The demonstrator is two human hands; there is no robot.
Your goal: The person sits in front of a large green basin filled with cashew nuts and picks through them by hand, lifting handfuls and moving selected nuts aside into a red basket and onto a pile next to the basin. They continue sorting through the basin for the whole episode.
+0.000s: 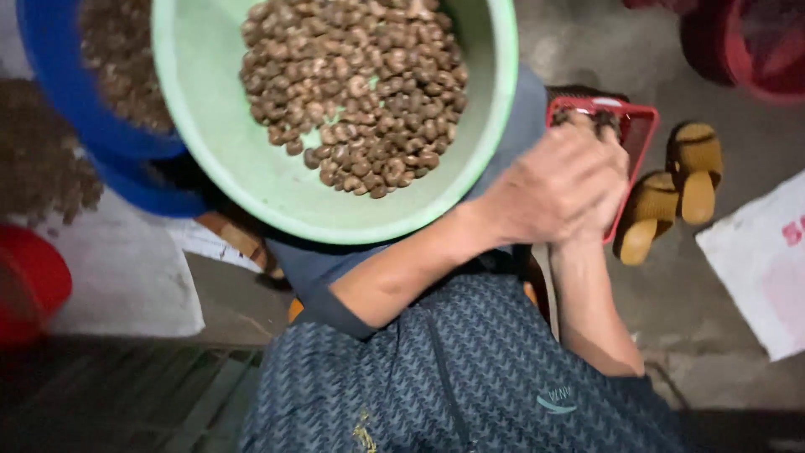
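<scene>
Fingers (605, 164) of both hands curled together over red basket (639, 126), grasp contents unclear | left hand (549, 189) overlaps right hand (608, 197), forearms converging | basket beside green bowl (251, 180), long axis front-to-back.

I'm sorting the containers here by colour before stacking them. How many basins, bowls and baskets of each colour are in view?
Green: 1, the basin of brown nuts
Blue: 2, nested basins at upper left
Red: 3, a small basket under both hands, a tub at upper right, a bowl at the left edge
Total: 6
</scene>
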